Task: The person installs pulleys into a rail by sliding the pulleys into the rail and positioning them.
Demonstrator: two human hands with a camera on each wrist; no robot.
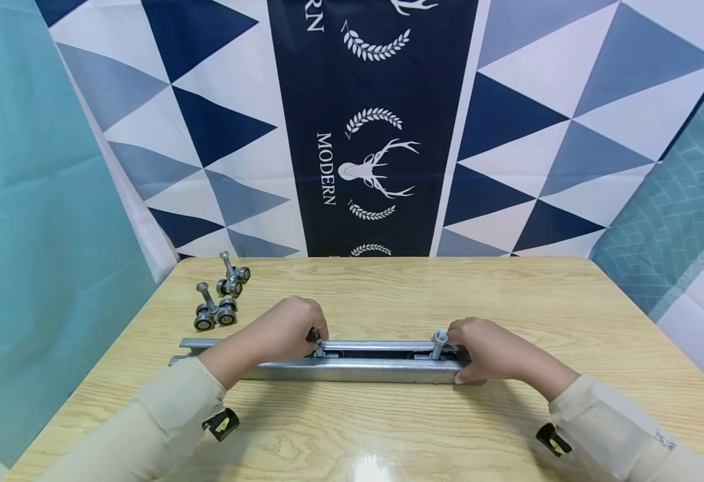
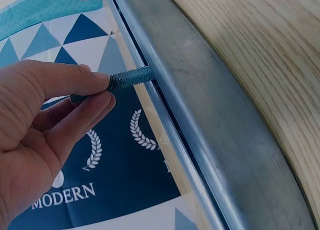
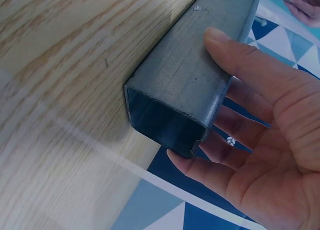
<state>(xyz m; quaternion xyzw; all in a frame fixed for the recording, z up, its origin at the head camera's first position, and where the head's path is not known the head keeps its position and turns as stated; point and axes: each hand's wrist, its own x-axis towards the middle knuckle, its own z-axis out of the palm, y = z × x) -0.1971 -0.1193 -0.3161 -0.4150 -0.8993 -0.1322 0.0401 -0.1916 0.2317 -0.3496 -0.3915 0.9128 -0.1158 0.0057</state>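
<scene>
A metal C-shaped track [image 1: 364, 371] lies across the table with its slot facing up. My left hand [image 1: 294, 328] pinches a threaded bolt [image 2: 131, 78] between thumb and fingers; the bolt stands up out of the slot. Towards the track's right end another bolt [image 1: 439, 341] rises from the slot, close to my right hand [image 1: 490, 351]. That hand grips the right end of the track, its thumb [image 3: 220, 42] on the near wall and its fingers on the far side. In the right wrist view the track's open end [image 3: 167, 121] looks hollow. What the bolts join inside is mostly hidden.
Two loose roller trolleys, a nearer one [image 1: 215, 313] and a farther one [image 1: 231, 278], stand at the table's back left, each with wheels and an upright bolt. A patterned curtain [image 1: 370, 134] hangs behind the wooden table [image 1: 352, 428].
</scene>
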